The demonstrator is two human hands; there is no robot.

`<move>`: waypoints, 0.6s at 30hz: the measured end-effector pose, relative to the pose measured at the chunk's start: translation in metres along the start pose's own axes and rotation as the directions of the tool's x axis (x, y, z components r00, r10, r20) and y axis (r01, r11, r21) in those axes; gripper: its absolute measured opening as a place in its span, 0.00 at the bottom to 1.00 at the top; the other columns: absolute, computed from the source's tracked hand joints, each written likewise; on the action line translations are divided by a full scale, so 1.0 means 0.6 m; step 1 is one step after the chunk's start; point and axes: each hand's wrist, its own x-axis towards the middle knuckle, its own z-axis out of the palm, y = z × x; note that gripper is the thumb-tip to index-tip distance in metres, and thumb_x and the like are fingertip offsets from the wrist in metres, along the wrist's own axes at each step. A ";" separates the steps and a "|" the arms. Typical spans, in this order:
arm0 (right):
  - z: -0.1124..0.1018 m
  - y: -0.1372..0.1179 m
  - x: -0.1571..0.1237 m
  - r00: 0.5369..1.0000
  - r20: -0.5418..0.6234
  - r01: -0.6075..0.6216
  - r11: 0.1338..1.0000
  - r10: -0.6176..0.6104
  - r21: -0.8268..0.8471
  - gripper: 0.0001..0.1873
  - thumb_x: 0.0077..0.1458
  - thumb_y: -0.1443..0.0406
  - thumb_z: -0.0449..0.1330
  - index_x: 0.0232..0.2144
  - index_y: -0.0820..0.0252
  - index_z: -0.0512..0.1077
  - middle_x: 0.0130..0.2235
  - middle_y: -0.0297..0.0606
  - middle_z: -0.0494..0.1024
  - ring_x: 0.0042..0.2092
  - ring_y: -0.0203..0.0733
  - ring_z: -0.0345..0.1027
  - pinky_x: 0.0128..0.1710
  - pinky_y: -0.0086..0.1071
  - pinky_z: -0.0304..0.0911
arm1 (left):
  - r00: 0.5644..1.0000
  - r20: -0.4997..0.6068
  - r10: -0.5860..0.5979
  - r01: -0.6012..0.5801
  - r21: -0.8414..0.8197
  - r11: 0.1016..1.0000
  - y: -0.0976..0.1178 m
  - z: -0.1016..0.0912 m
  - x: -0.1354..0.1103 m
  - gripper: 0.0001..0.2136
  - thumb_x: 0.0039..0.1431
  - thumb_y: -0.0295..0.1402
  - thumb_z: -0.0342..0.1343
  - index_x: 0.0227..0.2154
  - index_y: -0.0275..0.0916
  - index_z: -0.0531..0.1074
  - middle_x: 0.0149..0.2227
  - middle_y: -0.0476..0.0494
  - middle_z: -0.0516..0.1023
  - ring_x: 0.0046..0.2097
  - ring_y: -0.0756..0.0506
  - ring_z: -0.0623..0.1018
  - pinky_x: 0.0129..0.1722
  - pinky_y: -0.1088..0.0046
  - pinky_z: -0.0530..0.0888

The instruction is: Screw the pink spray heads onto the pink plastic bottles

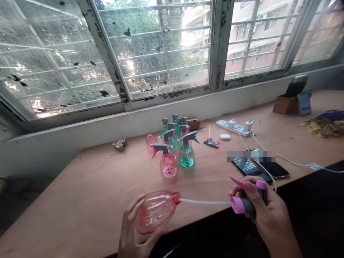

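Note:
My left hand (137, 229) grips a clear pink bottle (157, 211) tipped on its side, its threaded mouth pointing right. In my right hand (268, 211) is a grey and pink trigger spray head (248, 206), fingers wrapped round its body. A thin white dip tube (205, 202) runs left from the spray head's pink collar to the bottle's mouth; its far end seems to be at or just inside the neck. Collar and neck are well apart. Beyond my hands stand a pink spray bottle (168, 166) and a green spray bottle (186, 156), heads fitted.
More spray bottles and a headless pink bottle (151, 144) stand behind. A loose spray head (211, 142) lies near a white case (225, 137). Farther right are a power strip (233, 128), cables and two phones (251, 170). The table's front edge runs beneath my hands.

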 end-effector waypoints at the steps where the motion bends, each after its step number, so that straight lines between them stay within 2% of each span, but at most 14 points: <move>1: 0.000 0.002 0.001 1.000 0.016 -0.003 1.000 0.003 -0.027 0.24 0.56 0.42 0.69 0.37 0.54 0.74 0.30 0.37 0.81 0.23 0.37 0.67 0.17 0.27 0.62 | 1.000 -0.004 -0.019 0.019 -0.014 1.000 0.001 0.003 0.000 0.33 0.57 0.50 0.73 0.62 0.51 0.68 0.63 0.42 0.71 0.63 0.35 0.72 0.66 0.57 0.69; 3: 0.001 0.006 0.005 0.998 0.056 0.002 0.999 0.001 -0.053 0.24 0.57 0.42 0.69 0.36 0.56 0.75 0.30 0.39 0.81 0.22 0.35 0.66 0.17 0.26 0.61 | 1.000 0.004 -0.023 0.023 -0.030 0.999 0.004 0.006 0.001 0.33 0.58 0.50 0.71 0.63 0.53 0.68 0.64 0.43 0.70 0.64 0.36 0.71 0.66 0.58 0.69; 7: 0.009 0.015 0.010 0.995 0.103 -0.009 0.999 0.014 -0.051 0.25 0.58 0.43 0.68 0.37 0.57 0.74 0.33 0.42 0.83 0.22 0.35 0.65 0.17 0.26 0.61 | 0.998 0.038 0.050 -0.050 -0.004 0.999 0.006 0.007 0.001 0.30 0.63 0.48 0.68 0.65 0.58 0.66 0.66 0.47 0.68 0.65 0.39 0.70 0.68 0.63 0.66; 11: 0.003 0.020 0.018 0.998 0.061 -0.018 1.000 0.020 -0.024 0.25 0.57 0.43 0.69 0.38 0.57 0.74 0.32 0.41 0.83 0.22 0.35 0.65 0.16 0.26 0.59 | 0.997 0.028 0.072 -0.072 -0.001 0.997 -0.003 0.001 -0.003 0.31 0.63 0.46 0.69 0.66 0.59 0.65 0.66 0.49 0.68 0.66 0.42 0.70 0.68 0.70 0.64; 14: 0.000 0.026 0.024 0.999 0.037 -0.021 1.000 0.021 -0.003 0.25 0.56 0.43 0.70 0.38 0.56 0.73 0.31 0.38 0.83 0.22 0.34 0.64 0.16 0.25 0.59 | 0.999 0.042 0.030 -0.030 -0.004 1.000 -0.003 -0.001 -0.010 0.32 0.61 0.47 0.70 0.66 0.59 0.66 0.65 0.49 0.69 0.66 0.41 0.70 0.68 0.69 0.64; 18: 0.024 0.045 0.024 0.985 0.157 -0.079 0.996 0.074 0.030 0.25 0.56 0.43 0.70 0.38 0.57 0.73 0.30 0.36 0.82 0.22 0.33 0.63 0.17 0.25 0.58 | 0.995 0.065 -0.080 0.086 -0.095 0.992 0.003 0.010 -0.017 0.32 0.56 0.48 0.74 0.63 0.59 0.70 0.65 0.48 0.70 0.66 0.38 0.71 0.66 0.64 0.72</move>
